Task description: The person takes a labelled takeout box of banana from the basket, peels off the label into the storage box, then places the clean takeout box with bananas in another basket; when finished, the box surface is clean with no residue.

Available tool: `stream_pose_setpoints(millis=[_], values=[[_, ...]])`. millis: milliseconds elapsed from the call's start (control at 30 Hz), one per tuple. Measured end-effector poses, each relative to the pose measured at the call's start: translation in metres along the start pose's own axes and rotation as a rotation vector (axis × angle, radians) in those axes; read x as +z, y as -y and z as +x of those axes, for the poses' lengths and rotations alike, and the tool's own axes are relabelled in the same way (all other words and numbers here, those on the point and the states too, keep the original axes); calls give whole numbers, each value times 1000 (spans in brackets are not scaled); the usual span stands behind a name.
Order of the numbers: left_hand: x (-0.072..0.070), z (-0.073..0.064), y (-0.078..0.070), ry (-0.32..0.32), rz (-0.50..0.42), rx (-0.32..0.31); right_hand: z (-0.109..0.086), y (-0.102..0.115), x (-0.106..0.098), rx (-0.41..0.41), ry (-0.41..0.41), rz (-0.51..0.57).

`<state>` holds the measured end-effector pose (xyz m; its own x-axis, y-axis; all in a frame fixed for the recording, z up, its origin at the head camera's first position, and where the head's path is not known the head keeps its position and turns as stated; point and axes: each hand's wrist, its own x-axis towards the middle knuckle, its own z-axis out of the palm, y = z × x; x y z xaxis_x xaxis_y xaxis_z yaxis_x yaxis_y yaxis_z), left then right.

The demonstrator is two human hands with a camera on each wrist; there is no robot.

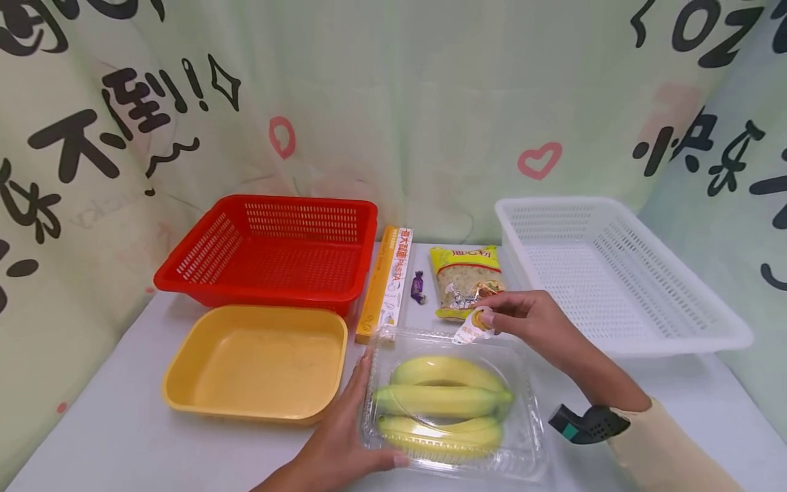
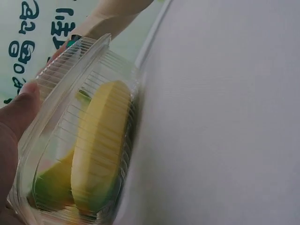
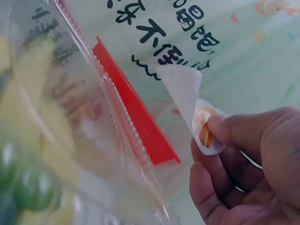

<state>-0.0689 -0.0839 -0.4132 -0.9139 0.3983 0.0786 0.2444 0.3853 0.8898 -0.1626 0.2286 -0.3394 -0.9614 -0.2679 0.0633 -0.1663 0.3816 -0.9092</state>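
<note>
A clear plastic clamshell box [image 1: 533, 437] with several yellow-green bananas [image 1: 443, 400] inside lies at the near middle of the table. Its lid is down over the fruit. My left hand [image 1: 344, 437] holds its left side, the thumb along the near edge and the fingers up the side; the left wrist view shows that thumb [image 2: 29, 96] at the rim. Above the box's far edge, my right hand [image 1: 535, 321] pinches a small white sticker-like piece [image 3: 185, 93] with orange print between thumb and fingers. One end of that piece curls away; its exact kind is unclear.
Behind the box lie a pasta box [image 1: 386, 283], a purple-wrapped candy [image 1: 417, 287] and a yellow noodle packet [image 1: 466, 280]. To the left are a red basket [image 1: 264, 297] and a yellow tray [image 1: 255, 410]. A white basket [image 1: 670, 342] stands right, behind the right forearm.
</note>
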Motion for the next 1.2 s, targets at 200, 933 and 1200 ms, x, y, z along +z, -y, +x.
stream_pose_setpoints(millis=[200, 933, 1200], values=[[-3, -1, -6, 2, 63, 61, 7, 11, 10, -13, 26, 32], [-53, -15, 0, -158, 23, 170, 24, 43, 45, -21, 217, 71], [-89, -23, 13, -229, 116, 84, 32, 54, 63, -22, 267, 28]])
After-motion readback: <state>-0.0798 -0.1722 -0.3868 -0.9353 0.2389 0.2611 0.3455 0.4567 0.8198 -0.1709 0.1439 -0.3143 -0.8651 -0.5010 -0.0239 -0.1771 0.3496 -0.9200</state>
